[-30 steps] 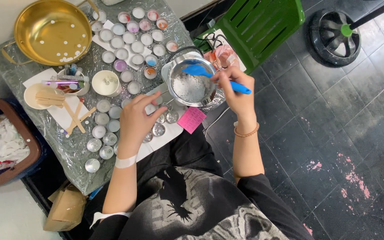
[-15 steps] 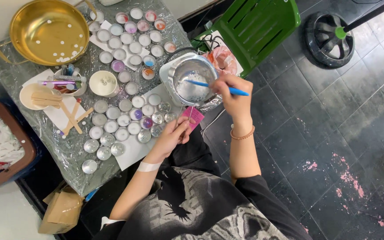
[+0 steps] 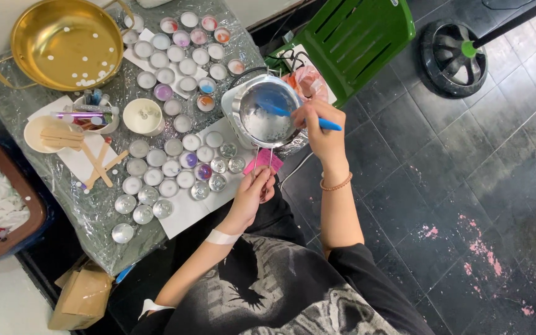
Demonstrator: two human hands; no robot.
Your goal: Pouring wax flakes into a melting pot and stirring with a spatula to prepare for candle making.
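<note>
We are gripping the wire handle (image 3: 262, 166) of the small steel pot (image 3: 267, 113) with our left hand (image 3: 254, 194), fingers curled tight around it — the pot is sitting at the near right corner of the surface (image 3: 100, 214). Our right hand (image 3: 321, 131) is pinching a blue spatula (image 3: 293, 114), its blade reaching into the pot, beside rows of little candle cups (image 3: 175, 169).

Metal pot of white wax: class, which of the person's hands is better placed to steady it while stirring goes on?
Left. The left hand grips the pot's wire handle just below the metal pot, while the right hand is busy holding the blue spatula inside it.
</note>
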